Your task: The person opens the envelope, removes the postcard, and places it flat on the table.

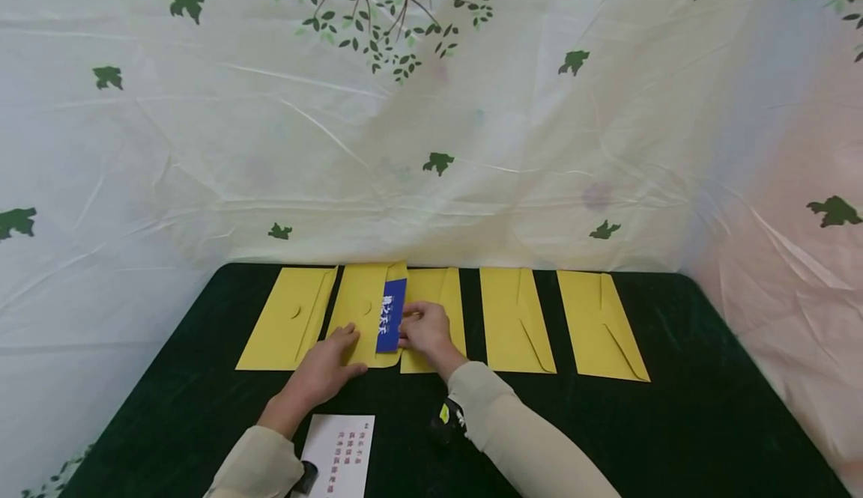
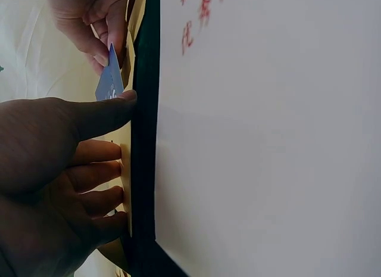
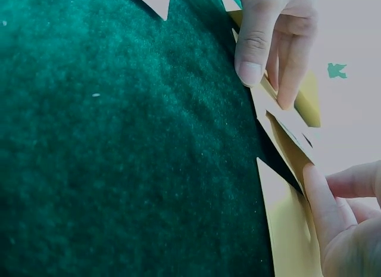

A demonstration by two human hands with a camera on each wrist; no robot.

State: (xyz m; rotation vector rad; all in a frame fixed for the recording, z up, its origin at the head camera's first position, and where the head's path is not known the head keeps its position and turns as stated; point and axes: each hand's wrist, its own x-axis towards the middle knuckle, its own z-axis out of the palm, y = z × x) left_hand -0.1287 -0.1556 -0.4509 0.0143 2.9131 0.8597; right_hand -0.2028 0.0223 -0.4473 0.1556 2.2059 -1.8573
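A blue card (image 1: 392,317) with white characters lies over the right side of the second yellow envelope (image 1: 350,288) from the left. My right hand (image 1: 426,332) pinches the card by its right edge; the left wrist view shows that hand (image 2: 95,24) with thumb and finger on the tilted blue card (image 2: 110,77). On the same envelope rests my left hand (image 1: 326,367), its fingers spread and fairly straight. The left hand (image 2: 53,146) presses its fingertips on the yellow paper. Seen from the right wrist, the envelope's opening (image 3: 286,140) gapes between both hands.
Other yellow envelopes stand in a row: one at the left (image 1: 276,326), one partly under my right hand (image 1: 438,284), two at the right (image 1: 515,318). A white sheet (image 1: 337,453) with red characters lies near my left forearm. A dark green cloth (image 1: 688,408) covers the table.
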